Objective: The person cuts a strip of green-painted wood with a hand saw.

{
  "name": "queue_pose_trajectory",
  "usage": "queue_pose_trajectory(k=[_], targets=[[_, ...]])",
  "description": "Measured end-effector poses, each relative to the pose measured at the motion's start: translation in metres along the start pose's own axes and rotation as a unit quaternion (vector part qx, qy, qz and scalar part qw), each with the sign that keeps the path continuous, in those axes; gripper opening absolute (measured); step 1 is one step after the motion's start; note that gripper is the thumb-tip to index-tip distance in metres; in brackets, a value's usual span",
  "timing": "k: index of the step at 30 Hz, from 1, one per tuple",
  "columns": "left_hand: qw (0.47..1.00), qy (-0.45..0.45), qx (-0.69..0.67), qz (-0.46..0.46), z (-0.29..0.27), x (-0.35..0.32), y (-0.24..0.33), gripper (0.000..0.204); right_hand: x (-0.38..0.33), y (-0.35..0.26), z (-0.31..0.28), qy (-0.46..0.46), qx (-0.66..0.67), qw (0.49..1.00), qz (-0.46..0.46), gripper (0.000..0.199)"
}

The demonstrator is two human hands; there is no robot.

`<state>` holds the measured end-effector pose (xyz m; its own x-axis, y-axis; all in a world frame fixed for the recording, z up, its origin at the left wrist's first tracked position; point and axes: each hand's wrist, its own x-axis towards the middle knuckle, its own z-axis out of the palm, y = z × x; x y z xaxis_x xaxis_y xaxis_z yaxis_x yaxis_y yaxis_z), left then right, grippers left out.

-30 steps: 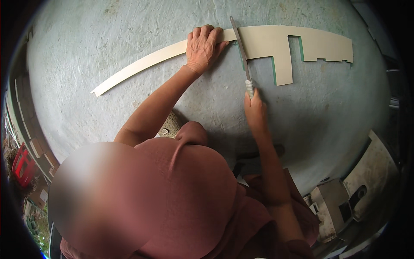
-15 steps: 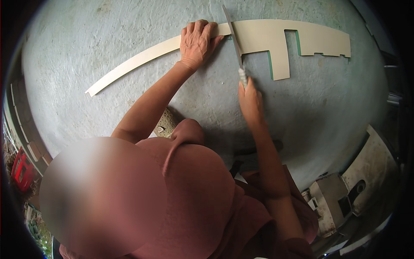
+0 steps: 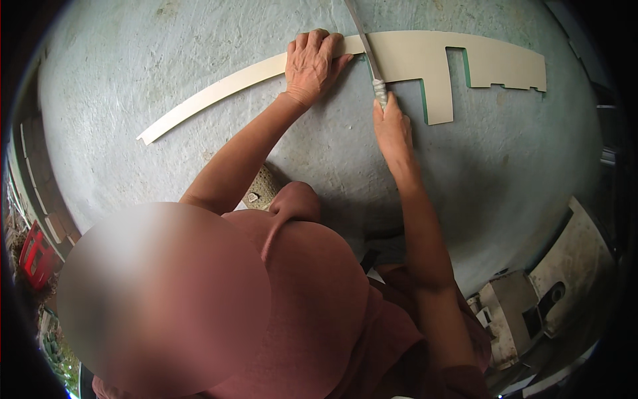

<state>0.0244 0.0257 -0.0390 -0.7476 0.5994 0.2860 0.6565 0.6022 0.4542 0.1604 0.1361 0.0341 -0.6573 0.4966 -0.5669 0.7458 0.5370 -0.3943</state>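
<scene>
My left hand [image 3: 311,70] bears down on the narrow, curved arm of a cream board [image 3: 219,97], its fingers bent over the strip and the thumb out toward the right. To the right the board widens into a notched part whose cut edges look green. My right hand [image 3: 393,130] is closed round the pale, wrapped handle of a narrow hand saw [image 3: 369,50]. The long blade lies across the board where the strip meets the wide part, and its far tip runs out of the top of the view. Its teeth are too small to make out.
The board lies on a grey-green, rough floor [image 3: 219,40]. Worn beige panels [image 3: 508,312] lie at the lower right. A red plastic thing [image 3: 36,256] shows at the far left. A speckled block [image 3: 264,187] is partly hidden by my clothing.
My right hand has pushed the saw away from me, so more of the blade passes beyond the board. My left hand stays on the strip; the whole view has shifted slightly.
</scene>
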Motion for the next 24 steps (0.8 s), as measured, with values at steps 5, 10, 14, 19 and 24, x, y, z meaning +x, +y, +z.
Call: queue_pose_trajectory(k=[5,10,14,19,24], targets=[[1.000,-0.011,0.003,-0.014,-0.003,-0.004,-0.002,0.039,-0.039,0.035,0.028,0.040,0.021,0.999,-0.009,0.030],[1.000,-0.001,0.004,-0.006,-0.001,-0.001,-0.002,0.040,-0.022,0.014,0.004,0.043,0.047,0.998,-0.016,0.029],[1.000,0.001,0.003,-0.002,0.000,-0.002,-0.001,0.040,-0.021,0.012,0.010,0.015,0.016,1.000,-0.002,0.030],[1.000,0.007,0.005,-0.004,-0.002,-0.005,-0.006,0.040,-0.044,0.032,0.027,0.054,0.005,0.998,-0.011,0.028],[1.000,0.011,-0.006,0.012,0.002,0.003,0.004,0.038,0.001,-0.001,0.001,0.031,-0.003,0.999,-0.037,0.028]])
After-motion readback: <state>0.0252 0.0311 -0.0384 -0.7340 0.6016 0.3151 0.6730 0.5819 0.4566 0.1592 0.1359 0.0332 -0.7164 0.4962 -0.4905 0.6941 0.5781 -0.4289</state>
